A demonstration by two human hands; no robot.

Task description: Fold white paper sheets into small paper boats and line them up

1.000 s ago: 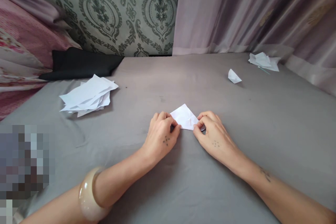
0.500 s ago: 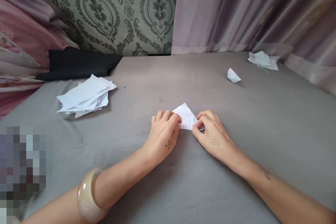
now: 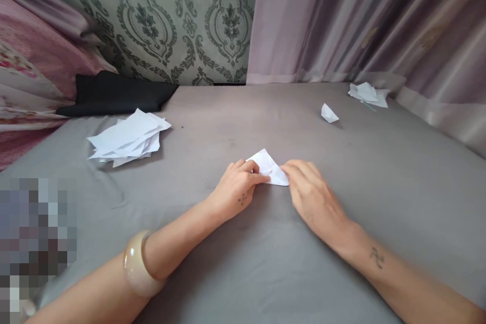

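Between my two hands a small folded sheet of white paper (image 3: 266, 160) lies on the grey cloth, one corner pointing away from me. My left hand (image 3: 240, 185) grips its left side, the thumb pressed along the near edge. At the right corner, my right hand (image 3: 313, 190) has its fingers closed on the paper; its thumb is hidden behind the hand. A pale bangle (image 3: 138, 266) circles my left forearm.
A stack of white paper sheets (image 3: 129, 136) lies at the left on the grey cloth (image 3: 243, 263). A small folded paper piece (image 3: 328, 113) stands at the back right, with more papers (image 3: 367, 93) beyond. Black fabric (image 3: 117, 95) lies at the back left, and curtains (image 3: 288, 20) hang behind.
My left thumb has stretched out along the paper's near edge. My right hand has turned over, its back now facing up at the right corner. The view has shifted slightly.
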